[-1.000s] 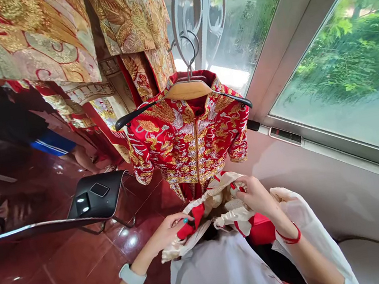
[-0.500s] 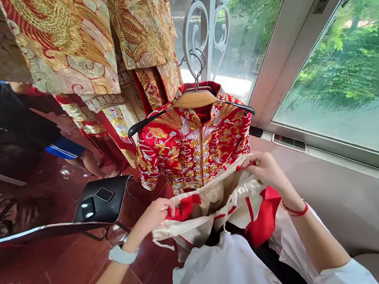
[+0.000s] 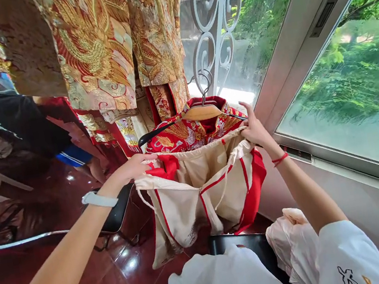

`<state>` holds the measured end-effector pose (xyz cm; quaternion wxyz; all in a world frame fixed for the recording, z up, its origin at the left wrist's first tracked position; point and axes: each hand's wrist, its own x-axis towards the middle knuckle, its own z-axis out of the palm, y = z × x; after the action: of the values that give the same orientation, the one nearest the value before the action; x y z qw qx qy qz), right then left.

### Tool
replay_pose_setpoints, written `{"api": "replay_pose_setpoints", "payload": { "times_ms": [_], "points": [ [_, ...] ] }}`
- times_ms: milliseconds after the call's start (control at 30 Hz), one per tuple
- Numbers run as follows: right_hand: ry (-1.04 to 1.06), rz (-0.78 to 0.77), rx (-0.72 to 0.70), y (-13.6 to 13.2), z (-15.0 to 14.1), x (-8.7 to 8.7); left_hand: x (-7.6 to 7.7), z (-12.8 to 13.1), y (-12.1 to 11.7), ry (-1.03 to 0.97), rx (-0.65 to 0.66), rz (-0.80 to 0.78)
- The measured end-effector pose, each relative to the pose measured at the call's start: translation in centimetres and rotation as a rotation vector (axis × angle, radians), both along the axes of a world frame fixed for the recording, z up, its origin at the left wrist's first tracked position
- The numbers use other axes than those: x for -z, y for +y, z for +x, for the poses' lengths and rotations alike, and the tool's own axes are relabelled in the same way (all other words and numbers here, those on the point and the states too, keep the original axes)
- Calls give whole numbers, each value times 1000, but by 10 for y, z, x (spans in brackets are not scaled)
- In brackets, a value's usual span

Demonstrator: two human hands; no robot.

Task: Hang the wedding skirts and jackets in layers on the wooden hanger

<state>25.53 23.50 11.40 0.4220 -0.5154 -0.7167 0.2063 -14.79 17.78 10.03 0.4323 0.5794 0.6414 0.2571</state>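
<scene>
Left hand [image 3: 137,166] and right hand [image 3: 256,131] pinch closed on the cream garment [image 3: 179,211] at opposite top corners, seemingly spreading it.

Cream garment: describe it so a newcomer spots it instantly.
From the window at right, go left to the red jacket on its hanger. In front of it, the left hand and right hand hold the cream garment. Unlike the gold embroidered clothes behind, it's mostly plain, with thin red trim.

Cream garment [image 3: 180,206], red-trimmed, hangs upright, waistband [image 3: 207,145] stretched wide. Mouth gapes upward; pale drawstring ends dangle, red cloth [image 3: 256,184] shows at both sides
</scene>
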Motion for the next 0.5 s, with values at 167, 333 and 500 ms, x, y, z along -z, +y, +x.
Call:
{"api": "replay_pose_setpoints", "payload": {
  "times_ms": [167, 333, 500],
  "points": [
    [-19, 18, 103, 21, -14, 25, 4, -14, 14, 58, -33, 51],
    [0, 104, 161, 15, -16, 30, 0, -25, 32, 355, 27, 112],
    [39, 137, 183, 21, -11, 23, 0, -28, 46, 464, 65, 224]
  ]
}}
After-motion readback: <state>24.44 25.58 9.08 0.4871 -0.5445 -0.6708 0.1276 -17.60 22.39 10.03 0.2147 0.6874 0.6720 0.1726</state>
